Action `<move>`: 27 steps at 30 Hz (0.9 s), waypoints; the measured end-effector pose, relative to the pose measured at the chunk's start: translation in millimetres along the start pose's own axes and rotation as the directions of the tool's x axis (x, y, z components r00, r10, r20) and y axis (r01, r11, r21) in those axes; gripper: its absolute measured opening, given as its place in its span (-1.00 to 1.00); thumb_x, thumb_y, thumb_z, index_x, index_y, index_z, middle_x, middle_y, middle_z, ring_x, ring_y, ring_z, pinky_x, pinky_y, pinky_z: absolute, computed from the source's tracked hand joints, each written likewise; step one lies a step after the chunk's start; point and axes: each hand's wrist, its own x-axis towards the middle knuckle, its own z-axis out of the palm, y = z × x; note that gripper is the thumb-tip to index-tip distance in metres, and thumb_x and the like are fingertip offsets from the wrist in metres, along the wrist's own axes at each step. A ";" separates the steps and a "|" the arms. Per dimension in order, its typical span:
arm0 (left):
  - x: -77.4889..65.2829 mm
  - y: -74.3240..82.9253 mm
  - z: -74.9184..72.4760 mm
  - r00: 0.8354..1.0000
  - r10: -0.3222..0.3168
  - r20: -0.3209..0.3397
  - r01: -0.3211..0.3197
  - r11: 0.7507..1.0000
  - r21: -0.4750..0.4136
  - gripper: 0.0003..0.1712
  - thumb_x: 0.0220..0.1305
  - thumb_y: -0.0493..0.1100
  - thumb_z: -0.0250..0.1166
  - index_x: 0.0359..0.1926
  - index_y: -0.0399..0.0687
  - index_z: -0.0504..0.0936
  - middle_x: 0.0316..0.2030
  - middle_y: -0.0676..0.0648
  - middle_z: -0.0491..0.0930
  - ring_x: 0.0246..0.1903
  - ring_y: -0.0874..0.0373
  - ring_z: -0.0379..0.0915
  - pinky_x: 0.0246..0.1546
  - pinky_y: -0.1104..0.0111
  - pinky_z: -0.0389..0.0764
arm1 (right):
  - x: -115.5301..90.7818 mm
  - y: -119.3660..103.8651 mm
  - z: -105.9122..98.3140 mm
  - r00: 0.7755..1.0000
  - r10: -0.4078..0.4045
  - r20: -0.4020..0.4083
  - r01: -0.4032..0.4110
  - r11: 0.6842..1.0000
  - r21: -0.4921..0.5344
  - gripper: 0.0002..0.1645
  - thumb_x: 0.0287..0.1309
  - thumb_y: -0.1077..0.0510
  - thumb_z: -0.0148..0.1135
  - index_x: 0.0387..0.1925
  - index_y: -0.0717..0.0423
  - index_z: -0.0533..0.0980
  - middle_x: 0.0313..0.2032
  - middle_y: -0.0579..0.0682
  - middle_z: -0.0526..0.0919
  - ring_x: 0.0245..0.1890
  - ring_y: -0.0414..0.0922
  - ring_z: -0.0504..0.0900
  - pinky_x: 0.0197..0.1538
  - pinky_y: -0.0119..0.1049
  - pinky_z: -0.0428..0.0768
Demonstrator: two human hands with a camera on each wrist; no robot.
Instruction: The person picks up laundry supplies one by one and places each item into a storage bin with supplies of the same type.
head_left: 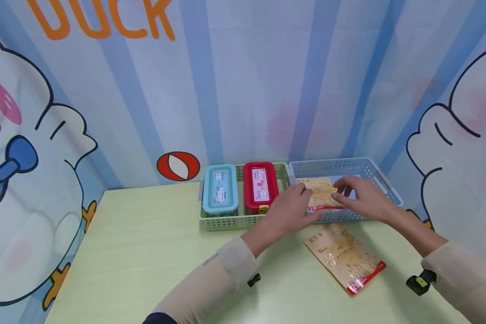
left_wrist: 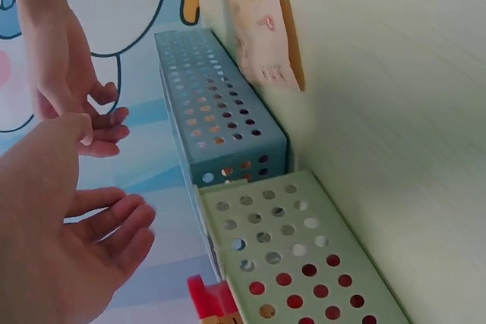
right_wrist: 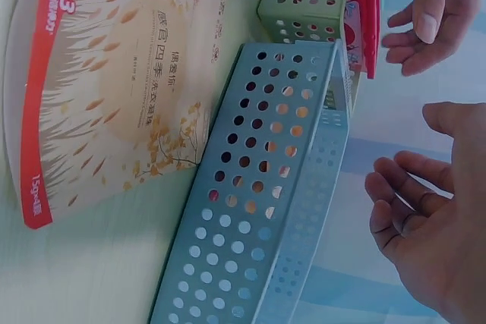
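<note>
My left hand [head_left: 288,207] hovers over the near left corner of the blue perforated basket [head_left: 340,217], fingers loosely bent and holding nothing. Above that basket's right part is my right hand [head_left: 362,196], its fingers relaxed and slightly curved, also with nothing in them. Inside the basket lies a beige pouch with a red bottom band [head_left: 321,191], partly covered by both hands in the head view. A second beige pouch printed with wheat ears [head_left: 344,256] lies flat on the table in front of the basket. The right wrist view shows this pouch [right_wrist: 144,81] close up.
Left of the blue basket, side by side with it, stands a green perforated basket [head_left: 222,223]. It holds a light blue lidded box [head_left: 220,189] and a red lidded box [head_left: 261,186]. Behind the pale green table [head_left: 146,252] hangs a striped blue cloth [head_left: 251,90] with duck drawings.
</note>
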 end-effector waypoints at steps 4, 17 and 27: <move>-1.9 5.0 -1.1 0.993 0.070 0.099 -0.060 0.993 -0.104 -0.35 0.54 0.33 0.17 0.32 -0.04 0.61 0.15 0.03 0.59 -0.02 0.26 0.55 -0.02 0.42 0.65 | -3.3 -3.6 -3.9 0.999 -0.031 0.031 0.033 0.998 -0.046 -0.68 0.42 0.10 0.35 0.04 0.26 0.64 -0.12 0.04 0.72 -0.21 -0.15 0.64 -0.15 -0.11 0.66; -23.7 26.3 37.5 0.944 0.124 0.306 -0.121 0.992 -0.028 -0.42 0.55 0.33 0.14 0.24 0.05 0.67 0.15 0.09 0.62 0.03 0.27 0.62 0.00 0.37 0.67 | -24.5 -7.6 -0.2 0.990 0.032 0.136 -0.017 0.994 -0.106 -0.70 0.37 0.04 0.43 -0.07 0.21 0.69 -0.25 -0.14 0.70 -0.28 -0.24 0.62 -0.19 -0.15 0.67; -28.4 26.2 47.9 0.968 0.005 0.252 0.002 1.000 -0.024 -0.57 0.55 0.25 0.21 -0.16 0.01 0.69 -0.22 0.08 0.64 -0.31 0.29 0.55 -0.32 0.40 0.60 | -32.7 2.9 10.0 0.991 0.037 0.126 -0.019 0.990 -0.142 -0.72 0.35 0.02 0.44 -0.13 0.17 0.72 -0.32 -0.20 0.68 -0.33 -0.27 0.59 -0.26 -0.24 0.63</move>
